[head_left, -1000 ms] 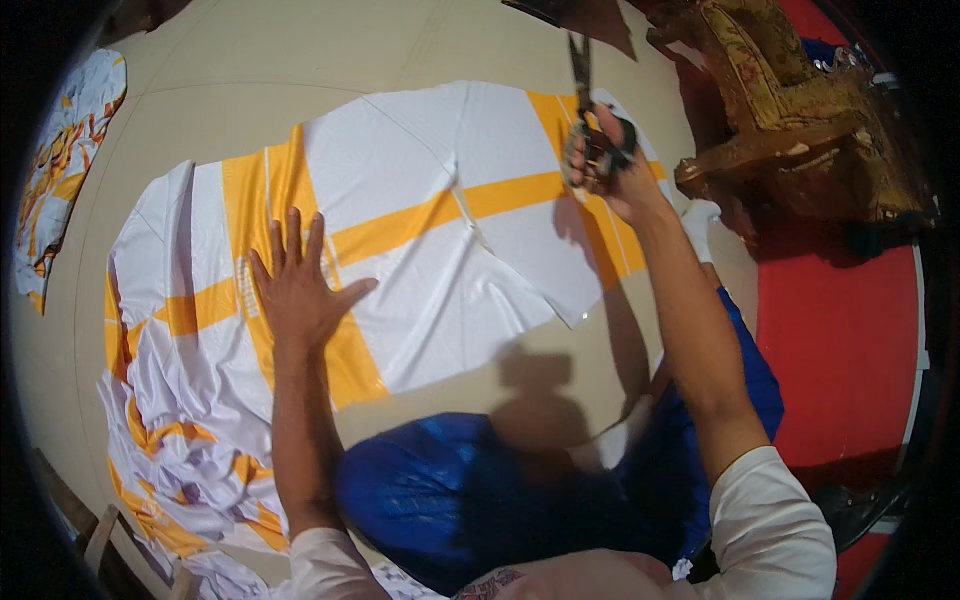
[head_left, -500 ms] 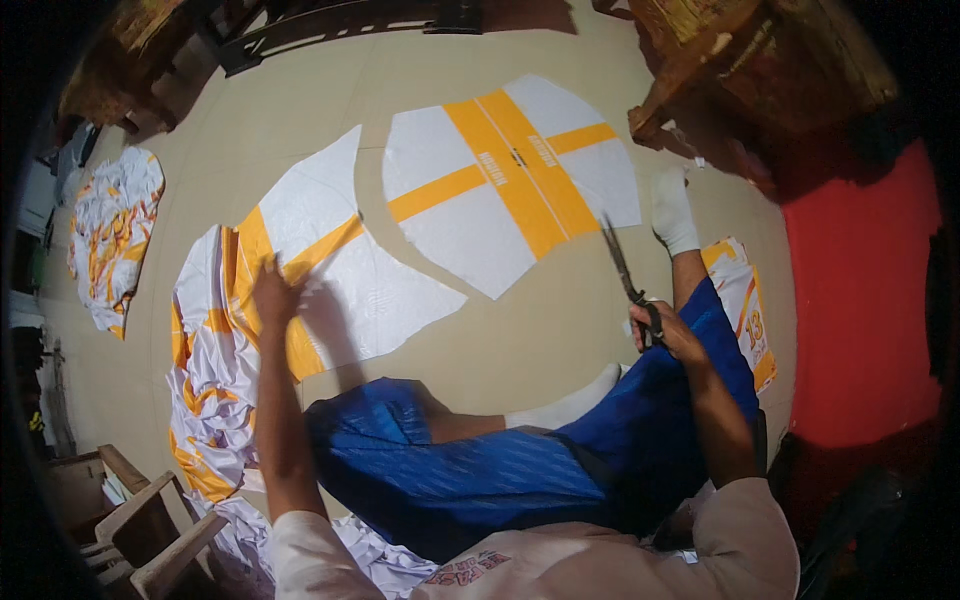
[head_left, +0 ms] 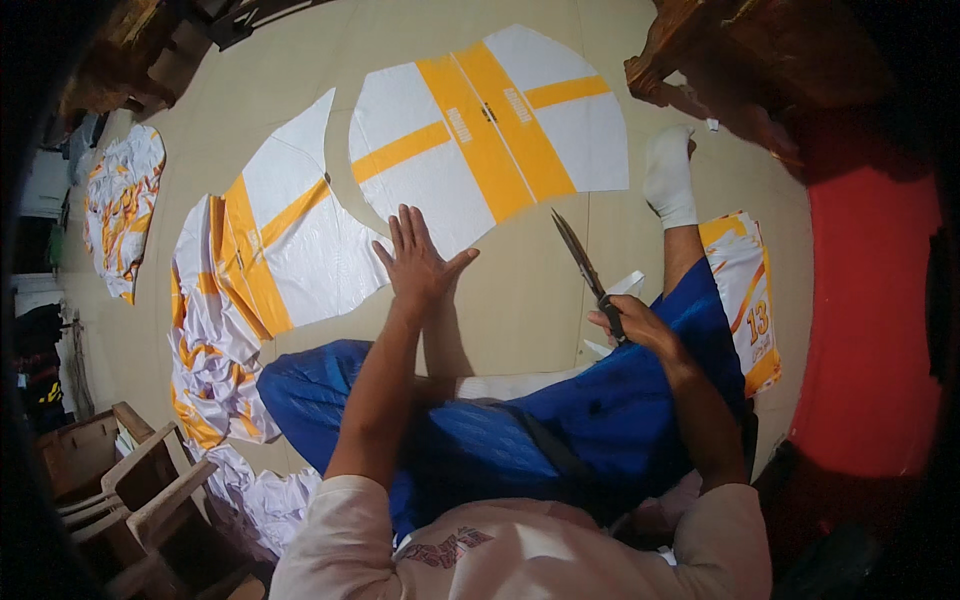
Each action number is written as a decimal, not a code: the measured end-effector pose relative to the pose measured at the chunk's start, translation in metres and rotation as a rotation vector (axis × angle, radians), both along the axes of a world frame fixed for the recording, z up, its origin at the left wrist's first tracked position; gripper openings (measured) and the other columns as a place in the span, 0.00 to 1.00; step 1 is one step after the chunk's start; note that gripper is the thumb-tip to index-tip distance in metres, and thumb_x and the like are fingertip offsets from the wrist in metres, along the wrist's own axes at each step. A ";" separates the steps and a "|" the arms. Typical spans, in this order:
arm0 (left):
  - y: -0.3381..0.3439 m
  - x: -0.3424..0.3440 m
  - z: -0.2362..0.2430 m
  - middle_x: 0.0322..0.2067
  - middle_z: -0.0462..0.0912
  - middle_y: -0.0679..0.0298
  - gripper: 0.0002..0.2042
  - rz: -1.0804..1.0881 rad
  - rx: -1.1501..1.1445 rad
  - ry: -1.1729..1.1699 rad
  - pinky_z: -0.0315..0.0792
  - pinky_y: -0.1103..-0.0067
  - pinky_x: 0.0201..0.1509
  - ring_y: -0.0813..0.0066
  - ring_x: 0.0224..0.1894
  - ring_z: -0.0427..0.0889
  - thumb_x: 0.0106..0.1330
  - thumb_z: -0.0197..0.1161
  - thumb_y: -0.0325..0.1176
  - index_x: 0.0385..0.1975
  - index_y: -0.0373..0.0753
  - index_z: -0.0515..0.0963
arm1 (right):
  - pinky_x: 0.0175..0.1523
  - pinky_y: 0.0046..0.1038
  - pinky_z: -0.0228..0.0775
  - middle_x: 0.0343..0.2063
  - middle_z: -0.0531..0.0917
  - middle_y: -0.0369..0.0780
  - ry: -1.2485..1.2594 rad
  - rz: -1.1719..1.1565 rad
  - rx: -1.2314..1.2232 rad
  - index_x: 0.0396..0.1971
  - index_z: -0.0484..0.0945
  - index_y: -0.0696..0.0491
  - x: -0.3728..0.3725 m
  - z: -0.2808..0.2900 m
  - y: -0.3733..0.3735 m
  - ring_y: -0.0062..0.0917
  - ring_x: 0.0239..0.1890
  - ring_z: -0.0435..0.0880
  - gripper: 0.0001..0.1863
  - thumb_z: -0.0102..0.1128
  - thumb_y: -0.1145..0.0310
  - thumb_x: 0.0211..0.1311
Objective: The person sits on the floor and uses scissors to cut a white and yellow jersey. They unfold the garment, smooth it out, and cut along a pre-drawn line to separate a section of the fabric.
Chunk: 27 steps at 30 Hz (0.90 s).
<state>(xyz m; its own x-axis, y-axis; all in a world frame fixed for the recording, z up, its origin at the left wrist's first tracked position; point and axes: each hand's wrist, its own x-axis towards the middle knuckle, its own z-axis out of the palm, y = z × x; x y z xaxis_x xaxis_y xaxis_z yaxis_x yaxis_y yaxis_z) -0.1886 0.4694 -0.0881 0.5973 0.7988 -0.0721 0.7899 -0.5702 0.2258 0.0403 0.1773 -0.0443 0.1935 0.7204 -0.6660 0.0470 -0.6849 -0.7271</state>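
Head view: the left hand point(head_left: 421, 270), open and spread, has been moved from the big cloth point(head_left: 290, 235) to the tip of the cut piece point(head_left: 480, 140) on the floor point(head_left: 520, 310), so that piece is now within reach, while scissors point(head_left: 585, 262) are gripped by the right hand point(head_left: 642, 326), and pale words point(head_left: 517, 106) are printed on its yellow stripe point(head_left: 495, 170).

Loc: home-type rm, prob. living rm | dk wd furn. point(head_left: 668, 50) | lt tiled flr point(head_left: 265, 90) | red carpet point(head_left: 865, 320)
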 end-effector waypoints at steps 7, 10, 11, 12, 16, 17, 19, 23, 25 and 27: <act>0.016 -0.002 -0.013 0.73 0.43 0.46 0.58 0.062 0.042 -0.029 0.33 0.37 0.68 0.48 0.75 0.39 0.52 0.56 0.74 0.71 0.30 0.48 | 0.24 0.22 0.65 0.17 0.75 0.33 0.066 -0.020 -0.002 0.23 0.73 0.53 -0.013 -0.017 0.039 0.17 0.18 0.76 0.23 0.65 0.48 0.61; 0.024 0.005 -0.025 0.72 0.44 0.45 0.53 0.142 0.073 -0.095 0.31 0.38 0.69 0.48 0.75 0.39 0.57 0.52 0.71 0.70 0.31 0.50 | 0.23 0.21 0.65 0.17 0.75 0.33 -0.027 -0.064 -0.070 0.23 0.73 0.52 -0.012 -0.005 0.058 0.17 0.18 0.76 0.22 0.64 0.48 0.61; 0.026 0.008 -0.028 0.72 0.44 0.45 0.51 0.161 0.086 -0.113 0.31 0.39 0.69 0.48 0.75 0.39 0.59 0.50 0.70 0.70 0.32 0.51 | 0.23 0.21 0.65 0.17 0.74 0.32 -0.015 -0.115 -0.054 0.23 0.72 0.52 -0.010 -0.012 0.057 0.17 0.18 0.75 0.22 0.63 0.48 0.61; 0.026 0.010 -0.030 0.72 0.44 0.45 0.49 0.180 0.101 -0.131 0.30 0.39 0.69 0.48 0.75 0.39 0.61 0.48 0.69 0.70 0.32 0.52 | 0.23 0.21 0.65 0.17 0.74 0.32 0.002 -0.147 -0.034 0.23 0.72 0.52 -0.010 -0.012 0.057 0.16 0.18 0.75 0.22 0.64 0.48 0.61; 0.024 0.009 -0.032 0.73 0.44 0.46 0.47 0.188 0.109 -0.088 0.29 0.41 0.70 0.49 0.76 0.38 0.62 0.47 0.67 0.71 0.34 0.50 | 0.23 0.20 0.64 0.17 0.74 0.32 0.018 -0.176 -0.001 0.22 0.72 0.51 -0.014 -0.009 0.059 0.16 0.17 0.74 0.22 0.63 0.47 0.61; 0.024 0.009 -0.031 0.73 0.44 0.46 0.47 0.190 0.110 -0.085 0.30 0.41 0.70 0.49 0.76 0.38 0.62 0.47 0.67 0.71 0.35 0.50 | 0.22 0.20 0.63 0.17 0.74 0.32 0.005 -0.157 -0.003 0.22 0.72 0.51 -0.015 -0.008 0.060 0.16 0.17 0.74 0.22 0.63 0.47 0.62; 0.023 0.008 -0.029 0.73 0.44 0.45 0.46 0.193 0.112 -0.079 0.30 0.41 0.71 0.50 0.76 0.38 0.62 0.47 0.66 0.71 0.35 0.50 | 0.22 0.20 0.63 0.16 0.74 0.32 0.007 -0.123 0.011 0.22 0.72 0.51 -0.014 -0.009 0.060 0.16 0.17 0.74 0.23 0.63 0.47 0.62; 0.022 0.010 -0.023 0.73 0.44 0.48 0.46 0.201 0.093 -0.103 0.29 0.42 0.71 0.51 0.76 0.38 0.62 0.47 0.66 0.72 0.36 0.50 | 0.21 0.20 0.61 0.16 0.74 0.32 0.064 -0.156 -0.011 0.22 0.72 0.51 -0.013 -0.012 0.070 0.16 0.17 0.74 0.23 0.62 0.46 0.62; 0.023 0.009 -0.025 0.73 0.43 0.49 0.46 0.197 0.081 -0.105 0.28 0.42 0.71 0.51 0.76 0.37 0.62 0.47 0.66 0.72 0.37 0.49 | 0.21 0.20 0.61 0.16 0.74 0.32 0.067 -0.177 -0.043 0.22 0.72 0.50 -0.018 -0.007 0.079 0.16 0.17 0.74 0.23 0.61 0.45 0.62; 0.024 0.007 -0.029 0.74 0.43 0.50 0.46 0.201 0.083 -0.106 0.27 0.42 0.71 0.52 0.76 0.36 0.62 0.47 0.66 0.72 0.38 0.49 | 0.20 0.20 0.60 0.16 0.74 0.32 0.062 -0.181 -0.046 0.22 0.72 0.50 -0.023 -0.002 0.087 0.16 0.17 0.74 0.23 0.61 0.45 0.61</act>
